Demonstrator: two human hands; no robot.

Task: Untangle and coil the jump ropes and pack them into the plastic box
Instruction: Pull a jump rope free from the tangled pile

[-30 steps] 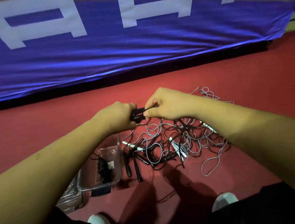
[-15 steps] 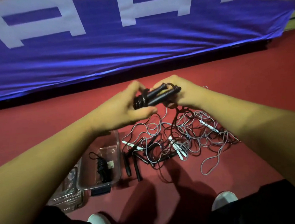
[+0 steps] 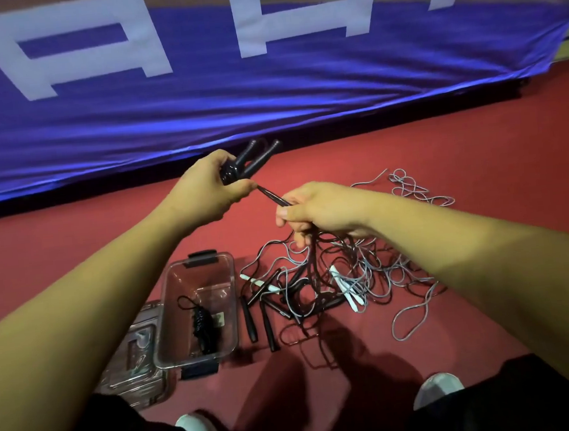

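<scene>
Low left, in the clear rectangular plastic box [image 3: 232,299]: one coiled black rope [image 3: 201,327]. Clenched in the left hand [image 3: 205,191]: two black plastic handles [image 3: 254,159]. Gripped taut in the right hand [image 3: 313,209]: their black cord [image 3: 272,195], trailing into the black-and-grey rope tangle [image 3: 360,277]. Likely to cinch knots if pulled hard.

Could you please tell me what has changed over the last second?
The hands, which met over the tangle, have parted: the left hand has risen toward the banner gripping the two black handles, while the right hand has dropped, gripping the black cord now stretched between them. The plastic box, its one coiled rope, the lid and the tangle lie as before.
</scene>
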